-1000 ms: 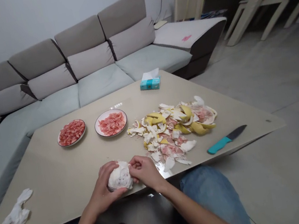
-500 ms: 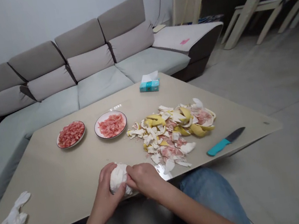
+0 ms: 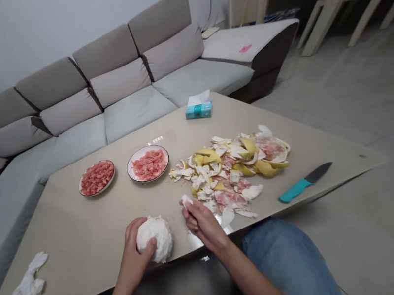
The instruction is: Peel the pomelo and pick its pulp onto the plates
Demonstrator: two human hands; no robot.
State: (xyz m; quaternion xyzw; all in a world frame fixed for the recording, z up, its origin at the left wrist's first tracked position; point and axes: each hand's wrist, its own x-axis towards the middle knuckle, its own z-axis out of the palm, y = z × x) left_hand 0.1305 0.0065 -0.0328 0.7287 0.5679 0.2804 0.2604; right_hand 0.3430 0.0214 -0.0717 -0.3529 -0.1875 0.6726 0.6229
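Observation:
A peeled pomelo (image 3: 157,236), still coated in white pith, rests at the table's near edge with my left hand (image 3: 138,246) wrapped round its left side. To its right, my right hand (image 3: 204,223) pinches a small piece of white pith (image 3: 186,200), apart from the fruit. Just beyond that hand lies a heap of yellow rind (image 3: 265,168), white pith and pinkish membrane scraps. Two dark-rimmed plates hold pink pomelo flesh: one plate (image 3: 130,172) in the middle, the other plate (image 3: 84,191) farther left with a fuller pile.
A knife (image 3: 305,183) with a turquoise handle lies by the right edge of the table (image 3: 95,238). Crumpled white tissue (image 3: 29,283) sits at the left, and a blue tissue pack (image 3: 199,109) at the back. Behind the table runs a grey sofa (image 3: 131,110).
My right hand has pulled away from the pomelo to the right, with a bit of pith in its fingers. My left hand stays on the fruit, which now shows more fully.

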